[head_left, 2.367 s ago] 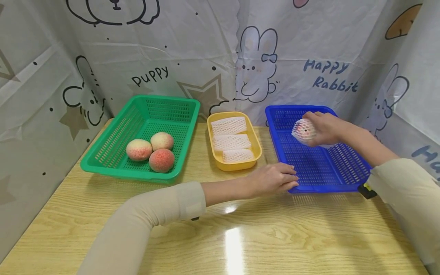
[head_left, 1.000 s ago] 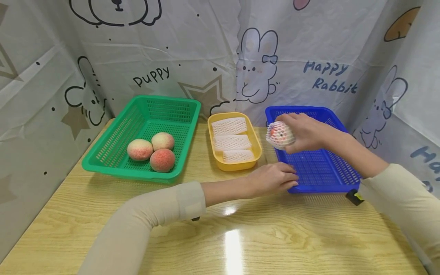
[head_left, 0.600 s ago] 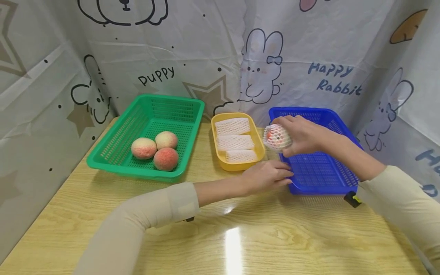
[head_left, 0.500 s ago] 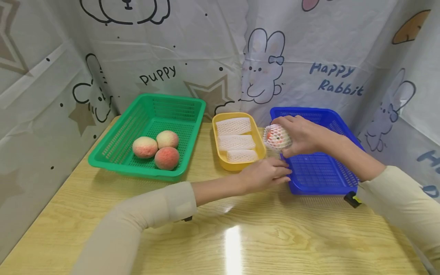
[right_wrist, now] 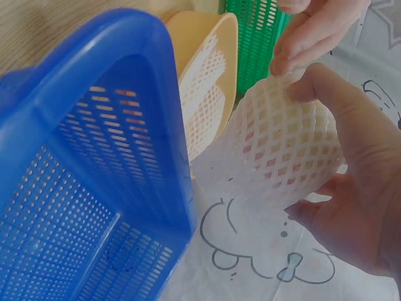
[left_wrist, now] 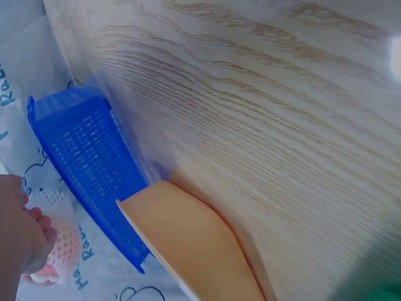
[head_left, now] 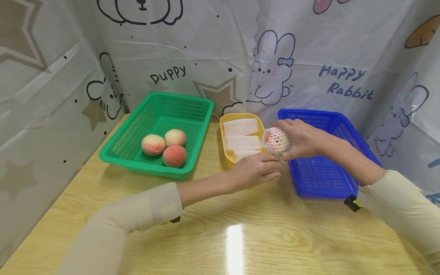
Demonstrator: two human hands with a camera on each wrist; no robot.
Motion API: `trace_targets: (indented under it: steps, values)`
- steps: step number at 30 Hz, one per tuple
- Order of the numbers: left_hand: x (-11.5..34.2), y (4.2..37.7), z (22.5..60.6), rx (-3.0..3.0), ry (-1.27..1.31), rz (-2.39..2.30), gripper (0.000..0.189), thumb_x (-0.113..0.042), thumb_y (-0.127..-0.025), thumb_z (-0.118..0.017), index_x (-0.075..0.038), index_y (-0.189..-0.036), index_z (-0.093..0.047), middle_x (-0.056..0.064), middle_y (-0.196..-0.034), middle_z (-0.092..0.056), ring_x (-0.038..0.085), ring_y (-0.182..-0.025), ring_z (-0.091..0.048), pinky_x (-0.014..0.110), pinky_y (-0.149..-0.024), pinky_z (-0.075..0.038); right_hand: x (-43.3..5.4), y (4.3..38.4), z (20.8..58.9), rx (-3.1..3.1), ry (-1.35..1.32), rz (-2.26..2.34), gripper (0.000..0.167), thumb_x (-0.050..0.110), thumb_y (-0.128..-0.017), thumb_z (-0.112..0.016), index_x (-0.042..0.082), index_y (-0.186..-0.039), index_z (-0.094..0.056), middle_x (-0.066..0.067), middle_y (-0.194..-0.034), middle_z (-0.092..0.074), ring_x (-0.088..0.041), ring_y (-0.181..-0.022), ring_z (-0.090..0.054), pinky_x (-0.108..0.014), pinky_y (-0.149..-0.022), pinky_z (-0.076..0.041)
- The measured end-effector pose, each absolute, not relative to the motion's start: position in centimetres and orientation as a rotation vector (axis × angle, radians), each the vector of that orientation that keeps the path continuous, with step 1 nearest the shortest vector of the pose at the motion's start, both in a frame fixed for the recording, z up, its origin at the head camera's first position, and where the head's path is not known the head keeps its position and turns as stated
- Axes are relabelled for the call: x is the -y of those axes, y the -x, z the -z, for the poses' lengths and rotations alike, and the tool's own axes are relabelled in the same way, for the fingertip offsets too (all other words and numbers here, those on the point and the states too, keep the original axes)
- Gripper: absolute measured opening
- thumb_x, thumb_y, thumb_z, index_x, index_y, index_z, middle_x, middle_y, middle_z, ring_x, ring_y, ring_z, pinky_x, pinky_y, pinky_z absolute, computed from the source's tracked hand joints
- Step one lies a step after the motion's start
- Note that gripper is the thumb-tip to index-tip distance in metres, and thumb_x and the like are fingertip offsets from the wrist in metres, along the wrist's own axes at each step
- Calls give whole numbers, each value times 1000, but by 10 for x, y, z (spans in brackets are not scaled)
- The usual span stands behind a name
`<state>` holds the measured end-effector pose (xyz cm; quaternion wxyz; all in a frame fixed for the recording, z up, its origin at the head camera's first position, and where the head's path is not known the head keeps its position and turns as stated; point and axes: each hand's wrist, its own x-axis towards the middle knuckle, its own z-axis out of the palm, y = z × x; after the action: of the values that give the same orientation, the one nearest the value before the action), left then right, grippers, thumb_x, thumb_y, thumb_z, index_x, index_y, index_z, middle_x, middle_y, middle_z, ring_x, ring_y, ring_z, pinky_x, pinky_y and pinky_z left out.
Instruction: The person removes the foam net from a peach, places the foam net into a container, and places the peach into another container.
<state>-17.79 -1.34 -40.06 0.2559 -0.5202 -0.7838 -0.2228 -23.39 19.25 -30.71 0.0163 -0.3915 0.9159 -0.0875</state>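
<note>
My right hand [head_left: 302,139] grips a peach [head_left: 277,140] wrapped in a white foam net, above the left rim of the blue basket [head_left: 324,172]. In the right wrist view, thumb and fingers hold the netted peach [right_wrist: 282,138] around its side, and the net's loose end hangs toward the yellow tray. My left hand [head_left: 258,171] is just below and left of the peach, fingers loosely bent. Its fingertips lie close to the net; whether they touch it I cannot tell. Flat foam nets [head_left: 242,143] lie in the yellow tray [head_left: 222,139], partly behind the left hand.
Three bare peaches [head_left: 174,156] sit in the green basket [head_left: 203,131] at the left. A printed curtain [head_left: 237,46] hangs behind the baskets. Wooden tabletop [head_left: 275,236] extends in front of them.
My right hand has carried the netted peach left from over the blue basket's middle. My left hand has left the basket's near corner and come up beside the peach. The head view has shifted.
</note>
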Motion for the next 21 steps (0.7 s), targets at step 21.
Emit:
trace_targets:
  steps: [21]
  values:
    - [70,159,400,2212,1304,680,28,-16,-92,-74,-6,-118,-73,9,-118,-68,20,-110,-65,20,-98,-47,-171,221,324,-2767,1279,283,75,23,-68,-81,8,-135,-50,-12,-110,-61,-25,-87,-55,-34,-67,-48]
